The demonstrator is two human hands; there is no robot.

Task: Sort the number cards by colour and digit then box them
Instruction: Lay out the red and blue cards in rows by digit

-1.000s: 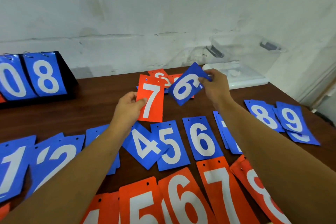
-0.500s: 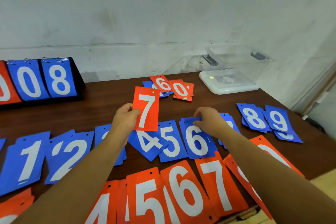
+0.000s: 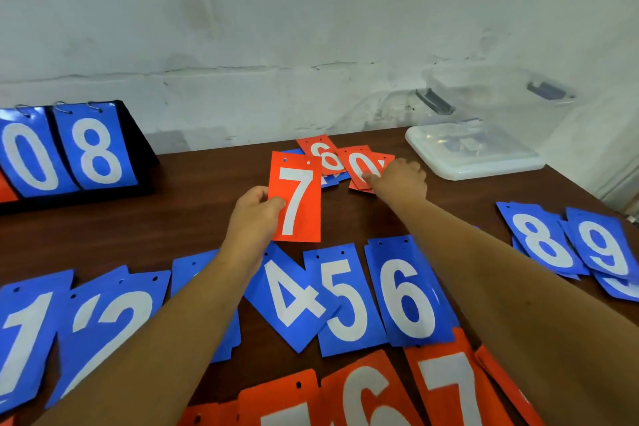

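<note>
Sorting step in hand, boxing not begun. Left hand point(image 3: 254, 214) up off the worktop point(image 3: 193, 214), fingers pinching red 7 card point(image 3: 296, 197) by its left edge, thumb on the face, card upright and facing the camera. Right hand point(image 3: 401, 178) reaching to the unsorted pile point(image 3: 340, 162) at the back, fingers curled, tips touching red 0 card point(image 3: 361, 166); grip on it not made out, cannot tell if grasped or just pressed. Red 6 card point(image 3: 323, 152) just beside the 0, blue cards partly under both.

Sorted so far: blue row across the middle, 1, 2, 4, 5, blue 6 card point(image 3: 408, 297), then 8 and 9 at right; red row nearest the camera with 5, 6, red 7 pile point(image 3: 449, 387).

Clear box point(image 3: 498, 104) on its lid at back right, looks without cards.

Next likely: drop held 7 on red 7 pile under right forearm, so arm must clear first; lift 0 off pile without dragging neighbours.
</note>
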